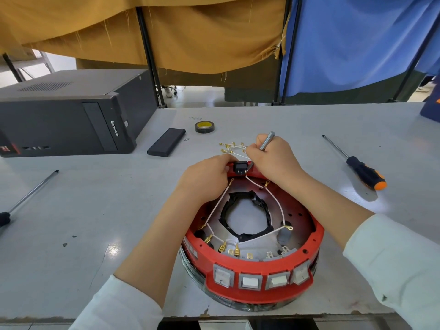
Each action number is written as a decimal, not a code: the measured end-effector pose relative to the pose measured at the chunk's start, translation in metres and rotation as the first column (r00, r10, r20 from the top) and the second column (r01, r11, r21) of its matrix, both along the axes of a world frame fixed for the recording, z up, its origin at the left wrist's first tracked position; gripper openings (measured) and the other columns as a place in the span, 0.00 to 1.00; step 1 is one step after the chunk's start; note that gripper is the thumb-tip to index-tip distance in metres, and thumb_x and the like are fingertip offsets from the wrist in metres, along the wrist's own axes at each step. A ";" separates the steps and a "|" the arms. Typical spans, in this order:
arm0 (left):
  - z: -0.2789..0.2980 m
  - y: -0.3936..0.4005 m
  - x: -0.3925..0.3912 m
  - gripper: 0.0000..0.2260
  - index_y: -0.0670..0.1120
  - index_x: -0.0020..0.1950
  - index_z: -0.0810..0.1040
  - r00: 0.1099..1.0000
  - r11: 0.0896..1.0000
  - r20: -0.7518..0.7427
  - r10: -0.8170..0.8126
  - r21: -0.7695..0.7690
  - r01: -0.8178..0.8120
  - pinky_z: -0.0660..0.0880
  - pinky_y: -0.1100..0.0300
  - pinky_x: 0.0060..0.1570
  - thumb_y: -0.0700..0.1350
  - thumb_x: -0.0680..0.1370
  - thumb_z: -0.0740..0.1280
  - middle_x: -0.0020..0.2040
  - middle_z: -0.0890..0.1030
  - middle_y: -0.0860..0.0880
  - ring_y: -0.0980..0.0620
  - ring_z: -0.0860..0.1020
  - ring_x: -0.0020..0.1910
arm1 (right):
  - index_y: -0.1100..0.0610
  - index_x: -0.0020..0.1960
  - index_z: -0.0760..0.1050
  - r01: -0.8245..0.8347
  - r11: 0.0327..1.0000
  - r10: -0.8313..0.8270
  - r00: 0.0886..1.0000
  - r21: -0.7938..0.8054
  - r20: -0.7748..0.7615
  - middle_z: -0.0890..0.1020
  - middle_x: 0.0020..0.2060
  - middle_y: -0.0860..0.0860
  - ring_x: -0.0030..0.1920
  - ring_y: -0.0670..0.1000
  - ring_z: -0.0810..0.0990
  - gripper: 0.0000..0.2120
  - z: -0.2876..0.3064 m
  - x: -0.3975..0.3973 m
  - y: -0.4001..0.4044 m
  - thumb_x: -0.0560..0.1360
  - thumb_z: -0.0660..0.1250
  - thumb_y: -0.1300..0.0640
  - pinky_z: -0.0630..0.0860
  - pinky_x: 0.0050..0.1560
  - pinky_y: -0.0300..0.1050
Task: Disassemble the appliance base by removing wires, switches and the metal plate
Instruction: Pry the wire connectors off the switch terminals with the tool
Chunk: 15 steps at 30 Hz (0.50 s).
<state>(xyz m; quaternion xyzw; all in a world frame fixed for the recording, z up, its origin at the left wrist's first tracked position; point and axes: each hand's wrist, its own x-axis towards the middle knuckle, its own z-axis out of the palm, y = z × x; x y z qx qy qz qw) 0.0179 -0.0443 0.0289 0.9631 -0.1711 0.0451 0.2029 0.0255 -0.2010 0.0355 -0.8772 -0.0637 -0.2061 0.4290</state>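
Note:
A round red appliance base (258, 279) lies upside down at the table's near edge, with several grey rocker switches (250, 281) in its front wall. Inside, white wires (273, 198) with brass terminals run over a metal plate (295, 210) with a black-edged centre hole. My left hand (204, 178) grips the far rim beside a black socket part (240, 168). My right hand (273, 158) holds a grey metal tool (266, 140) whose tip goes down at that socket. Loose removed wires (232, 147) lie just behind the base.
A black computer case (64, 115) lies at the back left, with a black flat box (166, 142) and a tape roll (204, 126) near it. An orange-handled screwdriver (357, 166) lies to the right, another screwdriver (28, 196) to the left.

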 end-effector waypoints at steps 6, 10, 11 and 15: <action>0.000 0.000 0.000 0.16 0.54 0.67 0.70 1.000 1.000 0.006 -0.003 -0.007 0.003 0.70 0.54 0.56 0.43 0.82 0.53 0.63 0.77 0.51 0.46 0.74 0.60 | 0.54 0.27 0.56 -0.005 1.000 0.006 1.000 -0.015 0.010 0.59 0.22 0.47 0.23 0.44 0.62 0.19 0.000 -0.001 0.000 0.71 0.63 0.62 0.59 0.24 0.36; -0.001 0.000 0.002 0.16 0.55 0.67 0.70 1.000 1.000 0.002 0.005 -0.008 -0.005 0.68 0.56 0.54 0.43 0.82 0.54 0.63 0.76 0.51 0.47 0.73 0.61 | 0.55 0.29 0.58 0.007 1.000 -0.007 1.000 -0.006 0.025 0.62 0.24 0.49 0.24 0.45 0.62 0.17 -0.001 -0.002 0.000 0.72 0.62 0.61 0.58 0.25 0.38; -0.001 0.000 0.002 0.16 0.55 0.67 0.70 1.000 1.000 -0.001 0.007 -0.010 -0.007 0.68 0.57 0.53 0.43 0.82 0.54 0.63 0.76 0.51 0.47 0.74 0.61 | 0.55 0.29 0.59 0.013 1.000 -0.013 1.000 0.004 0.025 0.63 0.24 0.50 0.25 0.46 0.63 0.16 0.000 -0.002 0.000 0.72 0.62 0.61 0.60 0.27 0.41; -0.001 0.000 0.003 0.16 0.56 0.67 0.70 1.000 1.000 -0.008 0.011 -0.016 -0.011 0.69 0.55 0.55 0.43 0.82 0.54 0.63 0.76 0.51 0.47 0.73 0.61 | 0.55 0.31 0.60 -0.004 1.000 0.004 1.000 0.004 0.019 0.66 0.25 0.51 0.28 0.51 0.66 0.16 -0.001 -0.004 0.001 0.74 0.61 0.59 0.63 0.30 0.44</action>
